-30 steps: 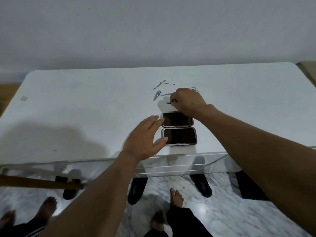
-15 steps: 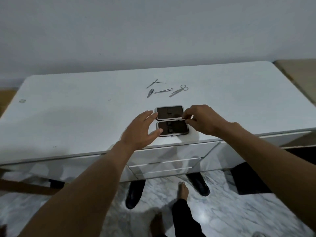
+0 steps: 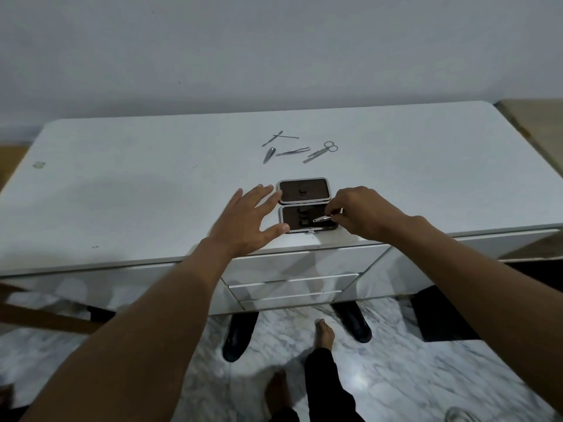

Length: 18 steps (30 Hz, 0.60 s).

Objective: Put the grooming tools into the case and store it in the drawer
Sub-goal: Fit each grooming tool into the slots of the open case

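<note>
A small case with a dark lining and silver rim lies open flat near the front edge of the white desk. My right hand pinches a thin metal tool over the case's near half. My left hand rests flat with fingers spread against the case's left side. Farther back lie loose tools: small scissors, tweezers, a nail clipper and two crossed thin picks.
Stacked white drawers sit below the desk's front edge, shut. A marble floor, two black desk feet and my bare foot are below. A grey wall backs the desk. A wooden surface is at the far right.
My right hand took a metal tool from the group at the back and brought it down over the case's near half. The left hand stayed at the case's left side.
</note>
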Available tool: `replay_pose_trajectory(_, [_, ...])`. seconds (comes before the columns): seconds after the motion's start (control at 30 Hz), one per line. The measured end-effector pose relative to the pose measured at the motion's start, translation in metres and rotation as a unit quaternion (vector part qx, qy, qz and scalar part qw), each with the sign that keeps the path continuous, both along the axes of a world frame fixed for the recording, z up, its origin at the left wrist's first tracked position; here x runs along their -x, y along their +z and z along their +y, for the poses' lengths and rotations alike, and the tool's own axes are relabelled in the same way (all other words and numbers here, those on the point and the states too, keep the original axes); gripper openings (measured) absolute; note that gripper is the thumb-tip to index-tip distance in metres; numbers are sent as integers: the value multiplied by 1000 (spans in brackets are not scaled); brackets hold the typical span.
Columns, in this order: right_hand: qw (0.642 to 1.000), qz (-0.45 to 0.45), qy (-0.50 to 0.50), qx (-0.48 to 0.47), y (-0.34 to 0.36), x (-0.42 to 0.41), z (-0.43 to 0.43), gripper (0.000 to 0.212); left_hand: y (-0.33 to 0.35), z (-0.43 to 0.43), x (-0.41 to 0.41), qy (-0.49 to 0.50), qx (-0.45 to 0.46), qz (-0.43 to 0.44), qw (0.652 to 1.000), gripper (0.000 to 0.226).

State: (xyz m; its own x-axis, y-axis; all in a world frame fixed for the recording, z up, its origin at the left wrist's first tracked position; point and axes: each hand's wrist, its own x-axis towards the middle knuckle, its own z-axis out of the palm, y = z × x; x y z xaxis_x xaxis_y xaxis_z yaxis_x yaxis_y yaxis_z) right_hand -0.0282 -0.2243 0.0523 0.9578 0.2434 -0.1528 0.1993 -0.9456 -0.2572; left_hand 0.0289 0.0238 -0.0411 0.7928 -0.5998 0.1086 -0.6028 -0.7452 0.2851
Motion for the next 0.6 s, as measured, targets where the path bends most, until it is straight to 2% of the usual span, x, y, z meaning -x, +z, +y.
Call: replay_pose_trajectory(0.6, [999,11,21,-45,-6,-4,17,20,-4,0,-2,2,18,-19,1000,78])
